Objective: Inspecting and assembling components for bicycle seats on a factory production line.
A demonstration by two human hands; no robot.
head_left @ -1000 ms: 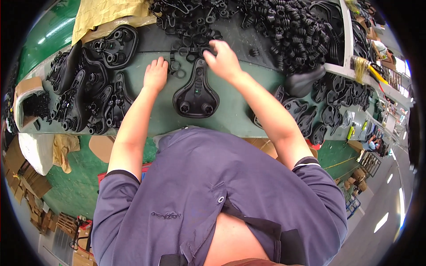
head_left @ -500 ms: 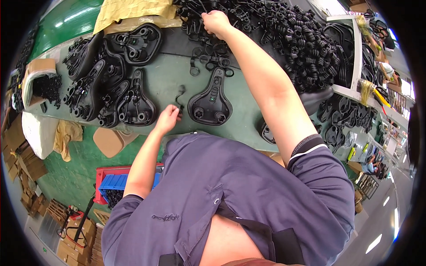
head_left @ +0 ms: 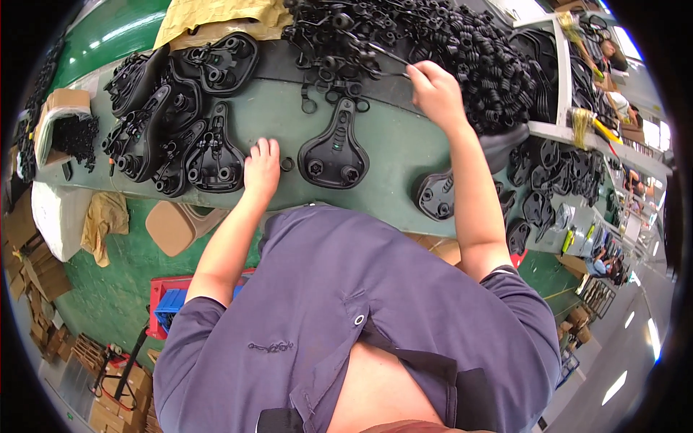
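My right hand (head_left: 437,94) is closed on the end of a thin, dark, forked bicycle saddle rail (head_left: 386,56), lifted over the front of the parts pile. Its far end blends into the dark parts behind. On the green bench, my left hand (head_left: 262,169) lies with fingers stretched out and nothing visible in them. Just right of it is a small black ring (head_left: 287,164). An upside-down black bicycle saddle base (head_left: 334,148) lies between my hands, its narrow nose pointing away from me. Several loose ring clamps (head_left: 339,94) lie beyond that nose.
Saddles with rails fitted (head_left: 216,155) crowd the bench on the left, beside a carton of small black parts (head_left: 72,137). A large heap of black ring parts (head_left: 484,65) covers the back right. Another saddle (head_left: 437,195) sits near the right front edge, before a white metal frame (head_left: 563,72).
My right hand has come back from the pile, nearer and rightward, with a rail. My left hand has moved slightly left and away from me, its fingers opened, a ring now beside it.
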